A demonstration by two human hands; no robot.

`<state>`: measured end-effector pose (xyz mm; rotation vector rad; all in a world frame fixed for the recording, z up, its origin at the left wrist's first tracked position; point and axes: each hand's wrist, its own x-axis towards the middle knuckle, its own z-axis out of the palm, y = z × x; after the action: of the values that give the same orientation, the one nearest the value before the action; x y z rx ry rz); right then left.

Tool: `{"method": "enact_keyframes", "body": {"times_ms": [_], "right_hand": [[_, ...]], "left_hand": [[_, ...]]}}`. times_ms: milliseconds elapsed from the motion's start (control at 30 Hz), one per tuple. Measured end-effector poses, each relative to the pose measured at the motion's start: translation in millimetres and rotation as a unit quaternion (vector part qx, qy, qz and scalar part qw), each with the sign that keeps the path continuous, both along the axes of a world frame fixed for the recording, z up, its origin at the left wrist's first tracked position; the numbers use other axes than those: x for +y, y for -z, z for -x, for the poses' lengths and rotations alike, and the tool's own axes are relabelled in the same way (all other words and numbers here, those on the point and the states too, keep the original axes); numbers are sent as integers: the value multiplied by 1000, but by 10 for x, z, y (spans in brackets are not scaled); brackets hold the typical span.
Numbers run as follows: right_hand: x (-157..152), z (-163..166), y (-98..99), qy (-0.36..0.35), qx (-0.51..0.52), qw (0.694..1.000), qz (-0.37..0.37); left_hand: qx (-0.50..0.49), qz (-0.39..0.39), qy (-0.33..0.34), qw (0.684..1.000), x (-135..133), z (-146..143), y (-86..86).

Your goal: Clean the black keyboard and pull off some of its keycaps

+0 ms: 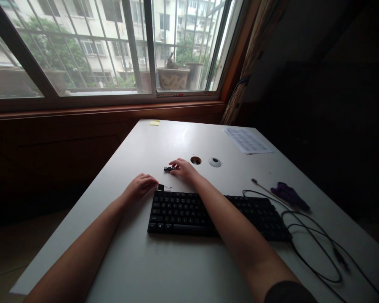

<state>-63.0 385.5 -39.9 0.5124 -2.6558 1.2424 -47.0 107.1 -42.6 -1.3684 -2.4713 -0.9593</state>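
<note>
A black keyboard (183, 213) lies on the white table, with my right forearm crossing over it. Just past its upper left corner, my left hand (141, 185) has its fingers pressed together at the end of a small black piece with thin wires, which looks like a keycap puller (161, 187). Farther back, a few small black keycaps (166, 169) sit close together on the tabletop. My right hand (183, 168) reaches them from the right, thumb and fingers closing around the nearest one. The fingers partly hide that keycap.
A black cable (316, 227) loops on the right beside a purple cloth (289, 194) and a thin brush (262, 185). Beyond my hands are a round table hole (196, 160) and its grey cover (214, 162). Printed sheets (249, 141) and a yellow note (154, 123) lie near the far edge.
</note>
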Motion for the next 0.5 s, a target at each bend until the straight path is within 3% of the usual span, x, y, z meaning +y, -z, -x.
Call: {"method": "enact_keyframes", "body": {"times_ms": [500], "right_hand": [[17,13,44,11,-1,1000,14]], "left_hand": [[0,1,-3,1000,2,-7,-2]]}}
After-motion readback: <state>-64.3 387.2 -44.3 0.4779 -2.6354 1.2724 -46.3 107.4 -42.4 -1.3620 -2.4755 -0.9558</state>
